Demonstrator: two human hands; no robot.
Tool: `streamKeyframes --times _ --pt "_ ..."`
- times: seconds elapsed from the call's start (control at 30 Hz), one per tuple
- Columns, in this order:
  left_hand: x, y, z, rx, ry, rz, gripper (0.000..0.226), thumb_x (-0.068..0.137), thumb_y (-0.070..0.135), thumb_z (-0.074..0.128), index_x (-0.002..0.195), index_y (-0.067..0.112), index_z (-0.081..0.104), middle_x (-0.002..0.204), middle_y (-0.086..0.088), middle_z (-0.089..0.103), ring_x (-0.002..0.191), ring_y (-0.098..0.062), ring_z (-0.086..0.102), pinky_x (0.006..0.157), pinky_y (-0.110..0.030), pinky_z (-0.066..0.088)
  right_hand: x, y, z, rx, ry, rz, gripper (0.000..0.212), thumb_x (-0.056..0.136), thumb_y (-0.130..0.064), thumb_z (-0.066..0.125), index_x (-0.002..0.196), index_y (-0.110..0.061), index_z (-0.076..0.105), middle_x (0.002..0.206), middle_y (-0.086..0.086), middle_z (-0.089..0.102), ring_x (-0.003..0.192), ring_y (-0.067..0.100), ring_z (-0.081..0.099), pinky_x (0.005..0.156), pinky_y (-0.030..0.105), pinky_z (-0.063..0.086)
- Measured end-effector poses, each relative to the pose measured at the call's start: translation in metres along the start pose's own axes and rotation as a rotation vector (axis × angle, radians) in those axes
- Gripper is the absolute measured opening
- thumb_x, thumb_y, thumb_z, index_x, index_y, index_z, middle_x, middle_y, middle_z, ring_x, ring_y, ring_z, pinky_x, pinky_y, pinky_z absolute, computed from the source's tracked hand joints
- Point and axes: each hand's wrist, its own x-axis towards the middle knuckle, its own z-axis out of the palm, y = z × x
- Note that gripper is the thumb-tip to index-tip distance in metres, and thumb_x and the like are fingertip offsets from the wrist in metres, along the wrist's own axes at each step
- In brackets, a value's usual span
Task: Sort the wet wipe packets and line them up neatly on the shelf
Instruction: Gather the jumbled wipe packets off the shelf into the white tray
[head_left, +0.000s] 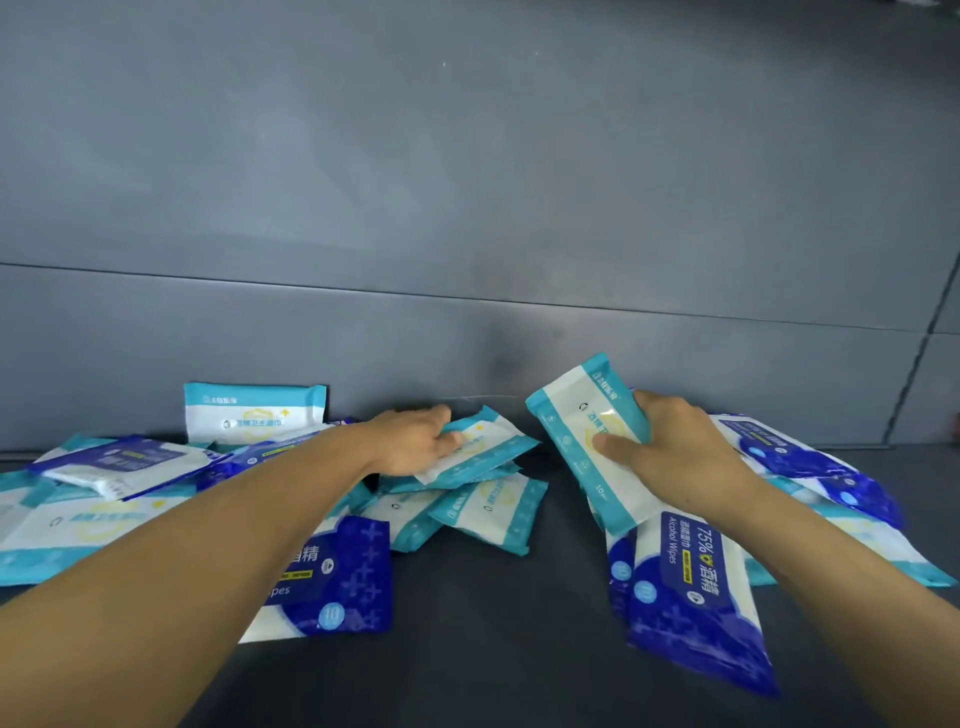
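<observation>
Your right hand (675, 457) held a teal packet (592, 441) lifted off the shelf (493, 649), thumb across its face and fingers (641, 402) curled behind its edge. Your left hand (410, 441) gripped another teal packet (488, 441) lying on top of the middle pile, fingers bent over its near end. One teal packet (254, 413) stood upright against the grey back wall (467, 208). Dark blue packets (691, 597) lay scattered flat on either side.
</observation>
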Motion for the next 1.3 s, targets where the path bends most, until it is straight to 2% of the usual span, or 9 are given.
streamKeyframes --times 0.1,0.2,0.37,0.53,0.67,0.77,1.0,1.17,1.3 --pt "-0.001 0.002 0.002 -0.011 -0.003 0.066 0.042 0.093 0.063 0.03 0.106 0.023 0.035 0.1 0.002 0.052 0.083 -0.015 0.049 0.073 -0.033 0.039 0.001 0.0 0.002 -0.014 0.007 0.006 0.023 0.091 -0.034 0.058 0.106 -0.024 0.044 0.122 0.0 0.061 0.076 0.006 0.057 0.049 0.014 0.04" --pt "-0.003 0.007 0.001 0.117 -0.028 0.081 0.061 0.086 0.072 0.027 0.111 0.019 0.045 0.103 0.003 0.057 0.092 -0.019 0.053 0.08 -0.036 0.038 0.0 0.002 0.004 -0.028 0.016 0.038 0.026 0.091 -0.034 0.058 0.111 -0.021 0.045 0.125 0.002 0.059 0.081 0.008 0.055 0.049 0.014 0.039" --pt "-0.003 0.014 -0.003 0.029 -0.031 0.073 0.049 0.08 0.07 0.051 0.097 0.024 0.054 0.1 0.006 0.059 0.1 -0.018 0.052 0.085 -0.035 0.039 -0.006 0.007 0.004 -0.014 0.054 0.105 0.039 0.092 -0.033 0.058 0.125 -0.016 0.047 0.13 0.005 0.056 0.092 0.016 0.061 0.051 0.018 0.041" --pt "-0.008 0.027 -0.009 -0.207 0.035 -0.041 0.041 0.07 0.05 0.077 0.09 0.017 0.062 0.091 0.003 0.066 0.082 -0.014 0.063 0.074 -0.03 0.051 -0.014 0.006 0.0 0.052 0.055 0.153 0.036 0.092 -0.032 0.058 0.123 -0.016 0.048 0.129 0.005 0.057 0.099 0.021 0.063 0.051 0.018 0.041" --pt "-0.022 0.016 -0.029 -0.129 0.135 -0.2 0.046 0.076 0.054 0.071 0.094 0.012 0.06 0.095 -0.004 0.062 0.085 -0.022 0.059 0.076 -0.031 0.047 -0.021 -0.005 0.005 0.198 0.009 0.188 0.028 0.092 -0.032 0.058 0.115 -0.02 0.049 0.12 0.004 0.06 0.089 0.015 0.059 0.053 0.019 0.04" --pt "-0.04 0.0 -0.048 -0.137 0.225 -0.293 0.053 0.084 0.054 0.061 0.111 0.008 0.06 0.111 -0.01 0.062 0.098 -0.028 0.058 0.08 -0.03 0.042 -0.018 -0.017 0.026 0.223 -0.092 0.184 0.033 0.092 -0.032 0.058 0.118 -0.012 0.057 0.118 0.005 0.063 0.098 0.019 0.061 0.072 0.03 0.051" --pt "-0.078 -0.019 -0.051 -0.458 0.17 -0.345 0.041 0.085 0.049 0.064 0.104 0.013 0.06 0.108 -0.005 0.065 0.097 -0.024 0.062 0.088 -0.032 0.047 -0.008 -0.048 0.065 -0.226 -0.306 0.18 0.048 0.097 -0.041 0.042 0.128 -0.005 0.047 0.132 0.011 0.051 0.121 0.028 0.048 0.1 0.033 0.036" --pt "-0.082 -0.009 -0.038 -0.588 0.113 -0.3 0.036 0.086 0.045 0.065 0.107 0.015 0.061 0.109 -0.005 0.066 0.1 -0.024 0.063 0.091 -0.035 0.048 -0.002 -0.053 0.066 -0.033 -0.321 0.266 0.04 0.09 -0.022 0.063 0.122 -0.001 0.051 0.125 0.012 0.056 0.115 0.026 0.055 0.095 0.032 0.045" --pt "-0.076 0.003 -0.035 -0.572 0.093 -0.335 0.038 0.084 0.047 0.065 0.105 0.016 0.058 0.11 -0.004 0.064 0.1 -0.023 0.062 0.095 -0.037 0.048 0.0 -0.046 0.063 0.149 -0.164 0.295 0.033 0.084 -0.008 0.067 0.112 -0.002 0.051 0.112 0.012 0.06 0.109 0.029 0.059 0.088 0.034 0.05"
